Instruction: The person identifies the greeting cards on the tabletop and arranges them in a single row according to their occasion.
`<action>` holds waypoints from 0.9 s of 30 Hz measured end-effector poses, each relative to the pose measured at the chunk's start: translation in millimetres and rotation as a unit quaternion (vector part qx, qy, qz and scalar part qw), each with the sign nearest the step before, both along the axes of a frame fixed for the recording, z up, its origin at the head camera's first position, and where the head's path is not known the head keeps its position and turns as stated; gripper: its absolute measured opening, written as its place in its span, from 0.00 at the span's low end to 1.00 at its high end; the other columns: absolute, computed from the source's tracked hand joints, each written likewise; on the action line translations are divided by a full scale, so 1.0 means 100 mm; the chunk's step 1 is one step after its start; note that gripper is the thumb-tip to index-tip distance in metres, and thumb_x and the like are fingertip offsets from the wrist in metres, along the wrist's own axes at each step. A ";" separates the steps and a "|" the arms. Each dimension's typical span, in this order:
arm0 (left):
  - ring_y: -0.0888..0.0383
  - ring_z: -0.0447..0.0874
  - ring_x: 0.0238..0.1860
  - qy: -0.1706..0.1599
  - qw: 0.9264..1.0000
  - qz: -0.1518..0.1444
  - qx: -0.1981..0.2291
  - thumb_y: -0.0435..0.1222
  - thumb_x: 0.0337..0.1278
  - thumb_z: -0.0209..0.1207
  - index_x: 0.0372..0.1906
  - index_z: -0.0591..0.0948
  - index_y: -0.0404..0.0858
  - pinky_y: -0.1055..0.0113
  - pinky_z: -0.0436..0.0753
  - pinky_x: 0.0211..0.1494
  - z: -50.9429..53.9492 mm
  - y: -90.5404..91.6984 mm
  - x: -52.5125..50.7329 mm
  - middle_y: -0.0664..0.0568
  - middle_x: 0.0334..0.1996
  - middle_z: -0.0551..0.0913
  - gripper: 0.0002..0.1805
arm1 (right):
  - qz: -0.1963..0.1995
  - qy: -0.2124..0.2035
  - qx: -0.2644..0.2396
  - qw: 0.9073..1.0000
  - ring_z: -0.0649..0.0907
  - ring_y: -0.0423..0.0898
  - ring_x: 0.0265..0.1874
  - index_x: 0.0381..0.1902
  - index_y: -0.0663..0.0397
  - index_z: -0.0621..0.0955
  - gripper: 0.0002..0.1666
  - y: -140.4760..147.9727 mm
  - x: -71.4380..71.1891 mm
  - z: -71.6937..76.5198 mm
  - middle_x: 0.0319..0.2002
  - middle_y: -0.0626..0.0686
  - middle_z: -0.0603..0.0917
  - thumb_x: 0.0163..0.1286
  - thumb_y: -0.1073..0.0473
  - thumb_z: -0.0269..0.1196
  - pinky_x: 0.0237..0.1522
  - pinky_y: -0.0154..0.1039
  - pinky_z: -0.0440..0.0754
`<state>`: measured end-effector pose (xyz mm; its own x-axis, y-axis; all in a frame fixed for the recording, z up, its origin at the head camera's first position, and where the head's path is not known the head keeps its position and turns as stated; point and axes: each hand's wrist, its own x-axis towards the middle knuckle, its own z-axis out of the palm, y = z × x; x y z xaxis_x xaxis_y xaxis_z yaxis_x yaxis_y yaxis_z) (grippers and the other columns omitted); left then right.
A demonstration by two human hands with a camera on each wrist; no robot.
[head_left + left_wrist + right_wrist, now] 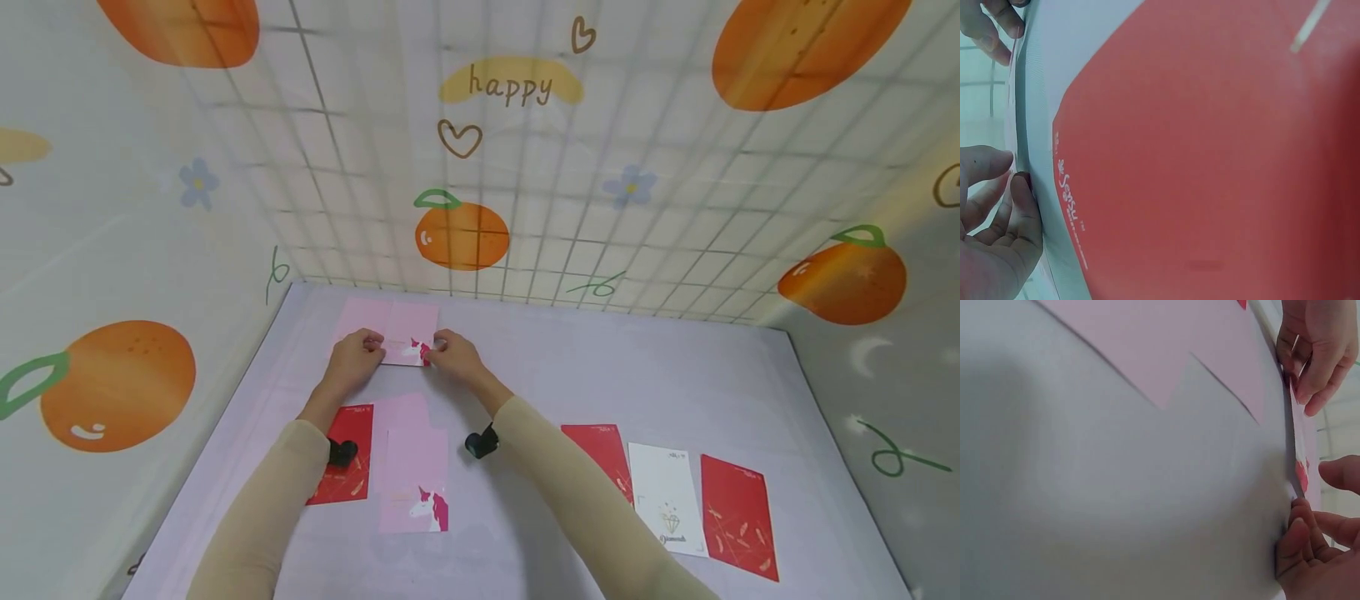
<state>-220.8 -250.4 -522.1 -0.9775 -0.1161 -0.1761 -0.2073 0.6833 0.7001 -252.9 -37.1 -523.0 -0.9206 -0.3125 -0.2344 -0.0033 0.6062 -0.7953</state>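
Note:
Near the back edge of the table, both hands hold a pink card with a red-maned white unicorn (411, 352). My left hand (357, 360) pinches its left side between thumb and fingers; the left wrist view shows this left hand (1004, 219) at the card's thin edge. My right hand (455, 357) has fingertips at the right corner by the unicorn. In the right wrist view, that right hand (1319, 544) has curled fingers at the corner and one finger held off. More pink paper (360, 315) lies behind the card.
Closer to me lies another pink unicorn card (416, 467), overlapping pink paper (397, 408). A red card (356, 475) is partly under my left forearm. Towards the right lie a red card (600, 450), a white diamond card (663, 475) and another red card (742, 517). Patterned curtains surround the table.

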 end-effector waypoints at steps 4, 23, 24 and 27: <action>0.44 0.78 0.54 0.007 1.000 0.002 -0.001 0.38 0.71 0.58 0.60 0.76 0.37 0.50 0.80 0.58 0.01 0.02 0.02 0.40 0.53 0.79 0.17 | 0.003 0.006 -0.001 1.000 0.81 0.49 0.44 0.65 0.58 0.75 0.27 0.01 0.02 0.02 0.52 0.56 0.83 0.71 0.54 0.62 0.49 0.43 0.81; 0.45 0.80 0.47 0.069 0.997 -0.029 -0.003 0.40 0.68 0.59 0.57 0.79 0.36 0.50 0.80 0.53 0.21 0.16 0.18 0.41 0.48 0.83 0.17 | -0.018 0.016 -0.093 0.995 0.82 0.48 0.37 0.60 0.56 0.78 0.23 0.28 0.16 0.13 0.44 0.54 0.84 0.70 0.53 0.64 0.40 0.40 0.81; 0.45 0.81 0.48 0.071 0.997 -0.033 0.000 0.41 0.68 0.60 0.57 0.79 0.37 0.50 0.80 0.53 0.25 0.17 0.21 0.42 0.49 0.83 0.18 | -0.016 0.023 -0.103 0.994 0.82 0.48 0.37 0.59 0.57 0.78 0.23 0.32 0.18 0.16 0.43 0.54 0.84 0.70 0.53 0.65 0.39 0.40 0.80; 0.44 0.81 0.51 0.075 0.996 -0.042 0.012 0.42 0.68 0.61 0.57 0.79 0.38 0.49 0.81 0.54 0.35 0.21 0.32 0.43 0.50 0.83 0.18 | -0.011 0.047 -0.123 0.991 0.81 0.48 0.38 0.59 0.58 0.78 0.23 0.42 0.27 0.26 0.42 0.53 0.83 0.70 0.54 0.65 0.39 0.39 0.80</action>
